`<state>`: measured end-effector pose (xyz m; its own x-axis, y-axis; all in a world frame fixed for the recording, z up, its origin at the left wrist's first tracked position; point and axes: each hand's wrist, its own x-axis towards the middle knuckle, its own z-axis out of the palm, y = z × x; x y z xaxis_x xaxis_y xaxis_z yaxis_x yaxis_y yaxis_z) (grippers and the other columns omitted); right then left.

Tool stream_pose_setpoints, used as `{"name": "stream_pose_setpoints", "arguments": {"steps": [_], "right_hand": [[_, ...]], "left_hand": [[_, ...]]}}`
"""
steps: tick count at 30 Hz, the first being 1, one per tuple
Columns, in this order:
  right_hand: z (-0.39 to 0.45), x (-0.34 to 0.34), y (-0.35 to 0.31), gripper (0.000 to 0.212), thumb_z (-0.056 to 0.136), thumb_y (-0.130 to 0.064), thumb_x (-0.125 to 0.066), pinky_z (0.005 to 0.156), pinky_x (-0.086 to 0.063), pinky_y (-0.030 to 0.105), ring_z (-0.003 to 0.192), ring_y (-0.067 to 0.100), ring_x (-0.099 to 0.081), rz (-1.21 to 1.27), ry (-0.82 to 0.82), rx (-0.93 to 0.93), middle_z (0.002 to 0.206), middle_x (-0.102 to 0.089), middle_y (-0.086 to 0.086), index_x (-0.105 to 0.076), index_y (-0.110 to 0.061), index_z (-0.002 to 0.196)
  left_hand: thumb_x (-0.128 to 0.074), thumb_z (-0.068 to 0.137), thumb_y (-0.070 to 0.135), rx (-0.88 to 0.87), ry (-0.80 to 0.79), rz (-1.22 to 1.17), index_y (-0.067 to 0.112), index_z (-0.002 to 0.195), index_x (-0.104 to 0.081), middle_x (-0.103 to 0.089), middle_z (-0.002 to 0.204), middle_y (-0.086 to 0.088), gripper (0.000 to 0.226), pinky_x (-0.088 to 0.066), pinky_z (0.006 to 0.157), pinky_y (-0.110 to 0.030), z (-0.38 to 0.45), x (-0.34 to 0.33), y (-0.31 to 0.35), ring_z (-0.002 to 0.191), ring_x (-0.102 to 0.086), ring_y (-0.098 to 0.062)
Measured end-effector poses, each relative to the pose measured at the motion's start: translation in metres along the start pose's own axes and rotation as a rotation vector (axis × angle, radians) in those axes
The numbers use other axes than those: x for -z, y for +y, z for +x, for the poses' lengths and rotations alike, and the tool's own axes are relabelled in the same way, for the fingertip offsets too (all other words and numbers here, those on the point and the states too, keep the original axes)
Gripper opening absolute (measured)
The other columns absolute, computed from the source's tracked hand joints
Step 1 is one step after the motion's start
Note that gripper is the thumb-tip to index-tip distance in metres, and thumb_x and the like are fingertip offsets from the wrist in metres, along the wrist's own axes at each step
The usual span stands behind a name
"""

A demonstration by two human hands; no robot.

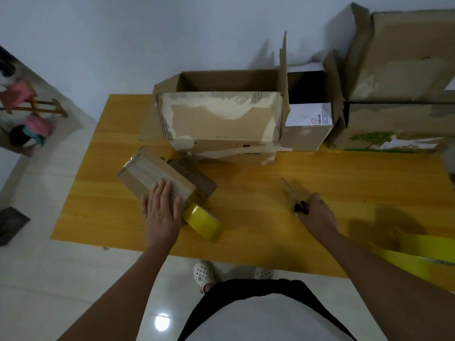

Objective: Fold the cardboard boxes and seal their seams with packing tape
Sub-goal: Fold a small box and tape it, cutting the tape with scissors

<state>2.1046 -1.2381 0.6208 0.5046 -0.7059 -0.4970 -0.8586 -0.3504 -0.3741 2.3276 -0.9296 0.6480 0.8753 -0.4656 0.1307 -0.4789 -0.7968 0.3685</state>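
1. Two arms reach out from the person over the yellow table, which is nearest of all to the camera after the person's own body.
2. On the left, the left hand lies flat with straight fingers on top of the small box. It presses down and is not curled round anything.
3. That small box sits near the left front part of the table. It looks light and stiff, with thin card walls that could bend if squeezed hard. Pressing flat on the top, as now, seems the safe way to hold it.
4. Just beside the hand, touching the box edge, is the yellow tape roll. Tape looks sticky and thin, so it may twist. Hold the roll by its round sides.
5. Behind, in the middle, stands a big open box with torn paper skin. Its flaps look floppy, so take it by the corners.
6. On the right, the right hand grips the black handles of the scissors, whose blades lie on the table.
7. More boxes are stacked at the far right.
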Motion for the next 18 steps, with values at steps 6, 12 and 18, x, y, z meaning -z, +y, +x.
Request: {"name": "stream_pose_setpoints", "arguments": {"steps": [6, 12, 18], "right_hand": [[-0.024, 0.010, -0.078, 0.040, 0.092, -0.007, -0.065, 0.080, -0.054, 0.033, 0.098, 0.023, -0.063, 0.376, -0.147, 0.298, 0.120, -0.065, 0.008, -0.050, -0.013, 0.129], [-0.041, 0.000, -0.184, 0.039, 0.090, -0.026, -0.067, 0.086, -0.045, 0.028, 0.106, 0.014, -0.051, 0.176, -0.354, 0.767, 0.114, -0.046, -0.007, -0.055, -0.034, 0.126], [-0.034, -0.025, -0.250, 0.047, 0.079, -0.025, -0.073, 0.088, -0.042, 0.035, 0.110, 0.020, -0.043, -0.199, -0.246, 0.976, 0.115, -0.042, -0.001, -0.051, -0.029, 0.121]], "left_hand": [[-0.023, 0.103, 0.043, 0.022, -0.006, -0.138, 0.018, 0.147, -0.044, -0.037, 0.156, -0.001, 0.055, -0.004, 0.123, -0.042, 0.004, 0.001, -0.003, 0.149, -0.020, -0.010], [-0.024, 0.102, 0.041, 0.045, 0.024, -0.238, 0.020, 0.143, -0.050, -0.040, 0.153, 0.004, 0.053, -0.004, 0.122, -0.035, 0.006, 0.007, -0.003, 0.145, -0.022, -0.003], [-0.026, 0.104, 0.034, 0.004, 0.008, -0.216, 0.018, 0.141, -0.052, -0.039, 0.154, 0.006, 0.048, -0.012, 0.122, -0.046, 0.007, 0.005, -0.007, 0.146, -0.024, -0.008]]}}
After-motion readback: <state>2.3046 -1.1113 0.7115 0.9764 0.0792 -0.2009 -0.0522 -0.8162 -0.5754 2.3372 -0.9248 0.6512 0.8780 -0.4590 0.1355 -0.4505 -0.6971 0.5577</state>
